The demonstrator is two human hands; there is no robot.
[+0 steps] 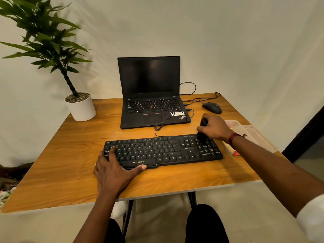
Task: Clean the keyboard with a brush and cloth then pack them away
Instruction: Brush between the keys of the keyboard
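The left grip (112, 170) is lying flat, palm down, with its fingers straight over the left end of the keyboard (163, 150) and its thumb spreading wide along the near edge. Its bare forearm is reaching up from the lower middle. The right grip (214, 128) is curling its fingers round a black brush (203, 133), knuckles up. A red band (233, 139) is circling that wrist, and the forearm is stretching in from the lower right.

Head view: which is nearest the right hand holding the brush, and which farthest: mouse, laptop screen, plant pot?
1. Mouse, just beyond the right hand gripping the brush.
2. Laptop screen, back centre.
3. Plant pot, far left corner.
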